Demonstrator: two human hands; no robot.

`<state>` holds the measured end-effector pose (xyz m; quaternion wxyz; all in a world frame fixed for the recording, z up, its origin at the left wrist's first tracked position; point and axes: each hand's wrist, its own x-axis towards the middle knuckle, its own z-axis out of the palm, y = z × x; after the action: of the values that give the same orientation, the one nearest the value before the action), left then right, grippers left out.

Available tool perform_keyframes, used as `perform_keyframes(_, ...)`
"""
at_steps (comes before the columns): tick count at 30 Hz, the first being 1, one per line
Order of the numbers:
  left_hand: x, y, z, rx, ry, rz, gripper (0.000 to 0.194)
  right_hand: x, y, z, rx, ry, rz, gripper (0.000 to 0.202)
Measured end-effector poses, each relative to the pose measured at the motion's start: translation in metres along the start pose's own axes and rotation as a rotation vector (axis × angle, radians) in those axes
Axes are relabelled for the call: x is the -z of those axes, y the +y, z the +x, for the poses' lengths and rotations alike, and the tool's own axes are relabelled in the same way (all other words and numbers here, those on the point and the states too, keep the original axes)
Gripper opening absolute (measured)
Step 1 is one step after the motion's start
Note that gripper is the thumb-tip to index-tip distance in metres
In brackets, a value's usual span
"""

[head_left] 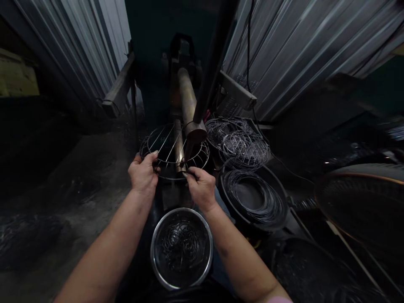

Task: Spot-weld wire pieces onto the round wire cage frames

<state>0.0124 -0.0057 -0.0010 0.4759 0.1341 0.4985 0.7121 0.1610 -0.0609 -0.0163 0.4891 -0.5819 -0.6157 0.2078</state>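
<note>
A round wire basket frame [164, 160] lies around the lower arm [179, 147] of a machine with two bar-like arms. My left hand [144, 169] is closed on the left rim of this frame. Close to the tip of the lower arm, my right hand [202, 185] pinches something small and thin, perhaps a piece of wire, at the near rim. Its exact shape is hidden by the fingers. The thick upper arm [191, 105] of the machine stands just above the frame. Below my hands sits a metal bowl [154, 261] with a tangle of short bent wire pieces [181, 244].
At the right, a black tub [280, 185] holds wire rings [259, 198]. Finished-looking wire frames [246, 149] are heaped behind it. Wooden bars [121, 86] flank the machine, and corrugated metal walls [303, 50] rise behind. A rusty-rimmed round container [360, 174] stands far right.
</note>
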Motion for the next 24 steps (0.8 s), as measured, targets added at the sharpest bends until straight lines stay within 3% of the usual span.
perform_keyframes(8,0.0,0.002,-0.004,0.021,-0.039,0.002,0.04,0.0,0.0,0.003,-0.013,-0.017,-0.005,0.014)
perform_keyframes(14,0.005,0.006,0.022,-0.014,-0.058,0.063,0.035,0.012,0.003,-0.026,0.121,0.048,-0.093,0.025)
perform_keyframes(16,0.005,0.009,0.034,-0.003,-0.082,0.113,0.034,0.013,0.004,-0.046,0.115,-0.135,-0.19,0.026)
perform_keyframes(20,0.006,0.012,0.042,0.091,-0.097,0.172,0.034,0.0,0.009,-0.088,0.013,-0.796,-0.483,0.022)
perform_keyframes(22,0.009,0.013,0.037,0.081,-0.085,0.142,0.035,-0.012,0.013,-0.105,-0.045,-0.958,-0.662,0.023)
perform_keyframes(24,0.012,0.015,0.028,0.05,-0.065,0.107,0.036,-0.023,0.018,-0.117,-0.064,-1.031,-0.776,0.026)
